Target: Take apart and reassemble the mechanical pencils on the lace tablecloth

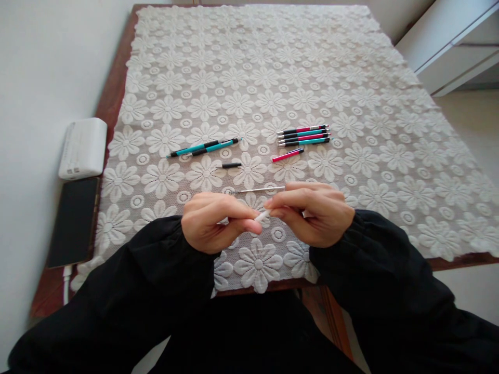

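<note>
The left hand (218, 218) pinched one end of a small white piece (262, 215) at the clock's centre; the right hand (314, 210) pinched the other. A hard tug could have made it slip; the thin metal rod (261, 189) at twelve o'clock, if loose, might have rolled. Print on the white box (83, 148) towards ten was illegible; turquoise pens (206, 149) at eleven and stacked pens (306, 133) at one showed no readable lettering.

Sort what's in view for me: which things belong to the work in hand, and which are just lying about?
Apparently part of the work:
small white piece, held by left hand and right hand
thin rod
short black piece
short pink pen part
two teal pens
four grouped pens

Apparently just lying about:
white block
phone
white cable
</note>
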Tool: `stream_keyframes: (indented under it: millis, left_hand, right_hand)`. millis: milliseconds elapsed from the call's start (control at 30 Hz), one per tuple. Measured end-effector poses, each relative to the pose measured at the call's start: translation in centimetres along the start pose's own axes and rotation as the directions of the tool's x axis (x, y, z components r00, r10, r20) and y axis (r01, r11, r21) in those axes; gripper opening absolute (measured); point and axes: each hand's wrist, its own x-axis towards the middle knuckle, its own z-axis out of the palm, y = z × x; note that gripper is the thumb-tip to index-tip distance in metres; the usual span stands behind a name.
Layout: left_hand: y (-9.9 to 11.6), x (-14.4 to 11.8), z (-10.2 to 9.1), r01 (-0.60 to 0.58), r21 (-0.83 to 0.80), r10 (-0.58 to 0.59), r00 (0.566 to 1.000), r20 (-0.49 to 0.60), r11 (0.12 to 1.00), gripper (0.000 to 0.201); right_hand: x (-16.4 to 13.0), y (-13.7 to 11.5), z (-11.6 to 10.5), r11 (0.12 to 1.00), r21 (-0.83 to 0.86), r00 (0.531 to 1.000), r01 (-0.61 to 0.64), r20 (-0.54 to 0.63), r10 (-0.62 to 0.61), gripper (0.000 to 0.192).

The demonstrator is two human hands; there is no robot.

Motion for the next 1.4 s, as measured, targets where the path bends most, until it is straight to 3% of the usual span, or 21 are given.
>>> stream_keyframes:
  millis: [367,900,1400]
  left_hand:
    - [-0.22,-0.44,-0.01,-0.015,0.009,0.015,1.0,-0.004,1.0,0.026]
    - [-0.51,-0.72,-0.03,-0.048,0.02,0.048,0.998,-0.037,0.999,0.025]
    - [-0.24,-0.48,-0.03,-0.025,0.045,0.027,0.999,-0.046,0.999,0.022]
  right_hand:
    - [0.03,-0.08,0.35,0.994,0.094,0.997,-0.064,-0.039,0.068,0.015]
    - [0.03,-0.07,0.2,0.997,0.068,0.999,-0.033,-0.027,0.034,0.011]
    - [-0.13,-0.1,0.12,0.992,0.062,0.992,-0.106,-0.057,0.11,0.009]
